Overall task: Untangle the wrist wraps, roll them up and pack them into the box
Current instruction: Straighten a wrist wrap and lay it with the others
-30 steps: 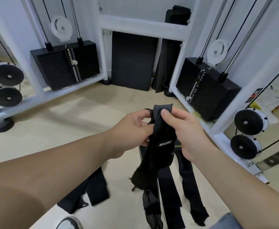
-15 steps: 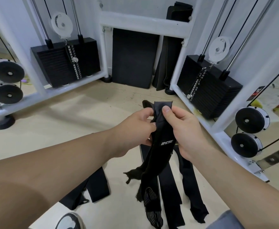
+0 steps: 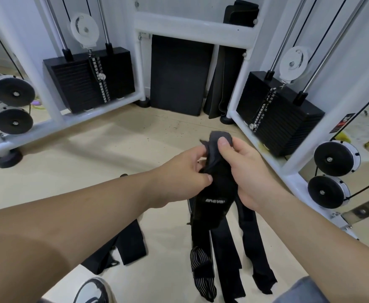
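A black wrist wrap (image 3: 217, 193) with a small white logo hangs from both my hands above the floor. My left hand (image 3: 185, 171) pinches its upper left edge, and my right hand (image 3: 246, 171) grips its top end with the thumb pressed on the folded tip. Below it, more black wraps (image 3: 227, 254) lie in long strips on the floor, one with a striped end (image 3: 201, 272). Another black wrap (image 3: 122, 248) lies apart at the lower left. No box is in view.
White cable-machine frames with black weight stacks (image 3: 89, 82) (image 3: 281, 119) stand left and right. Black mats (image 3: 179, 73) lean on the back wall. Pulley wheels (image 3: 334, 159) stick out at the right. My shoe (image 3: 91, 291) shows at the bottom edge.
The top end of the held wrap has been folded down and bunched under my right thumb. My hands have come closer together, and the hanging tail has straightened.
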A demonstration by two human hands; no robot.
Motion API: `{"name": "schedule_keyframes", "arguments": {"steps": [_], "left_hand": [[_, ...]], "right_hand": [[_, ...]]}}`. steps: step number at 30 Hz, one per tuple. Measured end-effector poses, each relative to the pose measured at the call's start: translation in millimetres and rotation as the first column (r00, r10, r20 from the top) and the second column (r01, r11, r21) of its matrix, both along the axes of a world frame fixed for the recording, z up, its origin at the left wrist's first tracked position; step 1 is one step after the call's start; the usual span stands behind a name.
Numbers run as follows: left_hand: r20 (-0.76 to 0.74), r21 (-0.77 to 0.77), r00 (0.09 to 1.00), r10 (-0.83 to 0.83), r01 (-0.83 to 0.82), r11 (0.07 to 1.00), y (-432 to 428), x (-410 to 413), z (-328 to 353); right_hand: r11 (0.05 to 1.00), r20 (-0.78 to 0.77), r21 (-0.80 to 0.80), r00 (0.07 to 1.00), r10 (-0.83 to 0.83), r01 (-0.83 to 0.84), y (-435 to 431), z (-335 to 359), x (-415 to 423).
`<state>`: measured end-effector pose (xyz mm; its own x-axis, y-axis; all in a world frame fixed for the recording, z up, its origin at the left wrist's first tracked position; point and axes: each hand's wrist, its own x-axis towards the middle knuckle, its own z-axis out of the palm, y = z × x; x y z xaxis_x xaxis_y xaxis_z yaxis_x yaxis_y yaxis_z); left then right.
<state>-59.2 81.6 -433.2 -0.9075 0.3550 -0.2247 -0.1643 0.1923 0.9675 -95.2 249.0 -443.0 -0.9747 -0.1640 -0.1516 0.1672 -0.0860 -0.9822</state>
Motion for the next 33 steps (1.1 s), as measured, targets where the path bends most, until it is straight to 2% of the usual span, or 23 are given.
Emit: {"name": "schedule_keyframes", "arguments": {"steps": [2, 8, 11, 15, 17, 19, 21, 23, 26, 28, 33], "left_hand": [[0.015, -0.029, 0.997, -0.073, 0.073, 0.997, 1.0, 2.5, -0.7], [0.029, -0.075, 0.996, -0.089, 0.091, 0.993, 1.4, 1.1, -4.4], [0.058, -0.099, 0.990, -0.131, 0.136, 0.986, 4.6, 1.1, -6.3], [0.054, -0.093, 0.994, -0.091, 0.095, 0.991, 5.9, 0.2, -5.1], [0.043, -0.098, 0.997, -0.057, 0.061, 0.993, 4.3, -0.7, -6.0], [0.023, -0.095, 1.000, 0.002, 0.000, 0.996, 3.6, -3.0, -7.9], [0.008, -0.071, 0.995, 0.101, -0.101, 0.992, 2.5, -6.6, -7.1], [0.012, -0.023, 0.975, 0.222, -0.222, 0.975, 0.1, -11.0, -2.7], [0.038, 0.033, 0.927, 0.373, -0.375, 0.927, -7.3, -19.1, 1.1], [0.053, 0.056, 0.895, 0.444, -0.446, 0.893, -11.9, -24.1, -0.3], [0.097, 0.126, 0.861, 0.499, -0.508, 0.852, -16.0, -28.5, 3.4]], "right_hand": [[1.000, 0.021, -0.022, 1.000, 0.011, -0.010, 3.3, 1.0, -3.8], [0.990, 0.099, -0.137, 0.993, 0.060, -0.046, 8.7, 0.3, -5.7], [0.993, 0.124, -0.118, 0.992, 0.010, 0.005, 13.8, -1.3, -11.2], [0.993, 0.106, -0.107, 0.994, -0.036, 0.047, 16.2, -2.3, -14.4], [0.989, 0.097, -0.115, 0.992, -0.079, 0.090, 17.5, -3.8, -17.6], [0.992, 0.130, -0.109, 0.990, -0.051, 0.065, 19.2, -4.4, -21.4], [0.995, 0.234, -0.044, 0.967, 0.102, -0.094, 20.8, -4.8, -21.9], [0.947, 0.331, 0.012, 0.895, 0.299, -0.321, 20.7, -6.8, -16.7], [0.852, 0.342, 0.065, 0.813, 0.471, -0.520, 14.2, -11.3, -4.9], [0.844, 0.289, 0.133, 0.835, 0.469, -0.520, 9.8, -14.2, -0.2], [0.906, 0.076, 0.244, 0.938, 0.338, -0.346, 2.3, -24.2, 1.3]]}}
